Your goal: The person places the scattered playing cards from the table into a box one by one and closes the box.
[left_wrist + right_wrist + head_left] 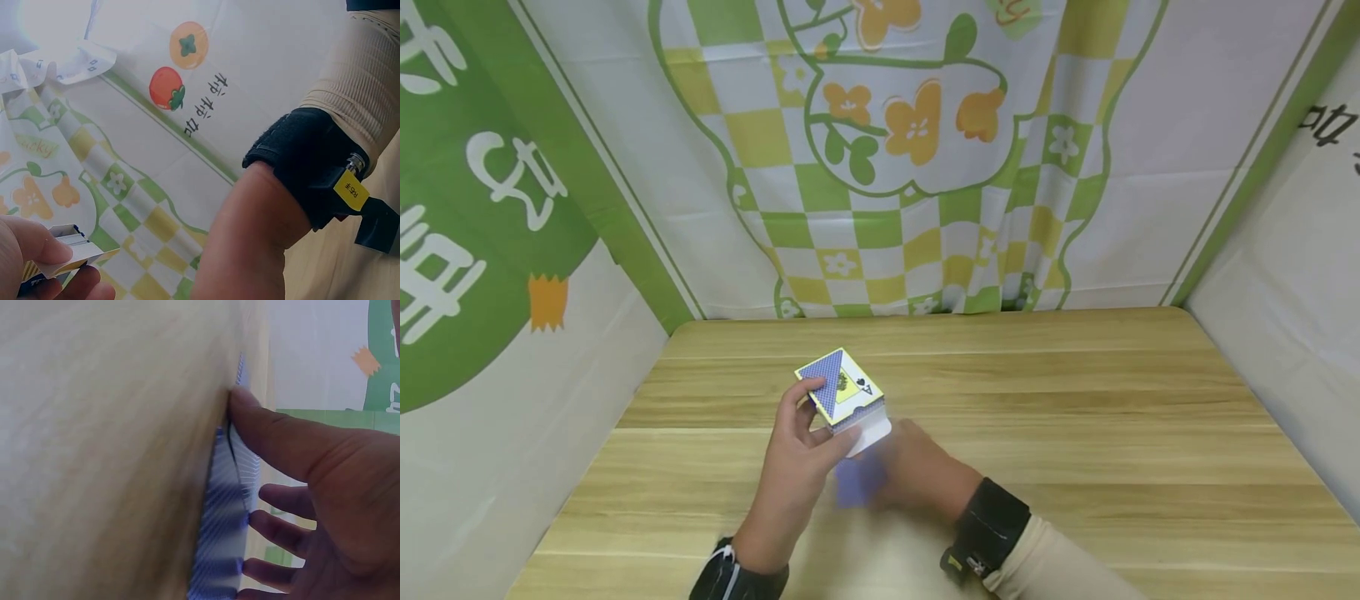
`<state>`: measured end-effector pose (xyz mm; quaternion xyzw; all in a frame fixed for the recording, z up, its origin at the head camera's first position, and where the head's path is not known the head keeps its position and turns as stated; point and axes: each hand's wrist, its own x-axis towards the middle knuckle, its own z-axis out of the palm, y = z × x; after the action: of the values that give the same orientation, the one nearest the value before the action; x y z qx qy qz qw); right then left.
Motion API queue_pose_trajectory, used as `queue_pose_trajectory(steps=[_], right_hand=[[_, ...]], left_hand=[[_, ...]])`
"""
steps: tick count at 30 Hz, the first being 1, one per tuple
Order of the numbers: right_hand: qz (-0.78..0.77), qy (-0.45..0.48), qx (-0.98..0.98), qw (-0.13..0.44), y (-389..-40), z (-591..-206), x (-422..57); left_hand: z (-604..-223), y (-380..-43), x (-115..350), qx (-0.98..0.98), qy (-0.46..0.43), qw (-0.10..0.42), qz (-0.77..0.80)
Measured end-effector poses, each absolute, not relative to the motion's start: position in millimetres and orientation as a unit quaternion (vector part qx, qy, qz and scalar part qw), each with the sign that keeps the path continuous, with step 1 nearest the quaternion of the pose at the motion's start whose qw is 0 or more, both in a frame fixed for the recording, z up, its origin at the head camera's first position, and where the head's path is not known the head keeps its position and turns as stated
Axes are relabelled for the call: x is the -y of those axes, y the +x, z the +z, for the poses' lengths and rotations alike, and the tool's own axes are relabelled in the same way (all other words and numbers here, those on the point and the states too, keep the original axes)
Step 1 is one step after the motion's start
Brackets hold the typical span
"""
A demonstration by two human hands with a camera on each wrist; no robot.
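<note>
My left hand (pixel 796 467) holds a playing-card box (pixel 850 387) tilted above the table, thumb on the near side and fingers on the far side. The box has a blue checked pattern and an ace of spades on top, with its white flap (pixel 872 435) folded out toward me. Just below and right of it, my blurred right hand (pixel 921 468) holds blue-backed playing cards (pixel 857 482). In the right wrist view the thumb and fingertips touch these cards (pixel 222 531), which are fanned slightly apart and low over the wood. How many there are cannot be told.
A light wooden table (pixel 1075 400) spreads under both hands. Behind it hangs a green-and-yellow checked cloth (pixel 917 225), with printed sheets on the left and right sides. Each wrist wears a black band (pixel 992 525).
</note>
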<state>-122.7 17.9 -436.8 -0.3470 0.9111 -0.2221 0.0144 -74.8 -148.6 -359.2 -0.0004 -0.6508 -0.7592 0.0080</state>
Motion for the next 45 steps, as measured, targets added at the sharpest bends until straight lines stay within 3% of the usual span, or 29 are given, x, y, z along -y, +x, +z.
queue_pose_trajectory(steps=[11, 37, 45], right_hand=[[-0.155, -0.335, -0.927, 0.074, -118, -430, -14], [-0.157, -0.326, -0.929, 0.076, -100, -424, -28], [-0.15, -0.315, -0.931, 0.109, -99, -420, -30]], left_hand=[[-359, -73, 148, 0.641, -0.01, 0.011, -0.767], [-361, -73, 147, 0.649, -0.01, 0.002, -0.761], [-361, -73, 147, 0.651, -0.009, 0.0, -0.759]])
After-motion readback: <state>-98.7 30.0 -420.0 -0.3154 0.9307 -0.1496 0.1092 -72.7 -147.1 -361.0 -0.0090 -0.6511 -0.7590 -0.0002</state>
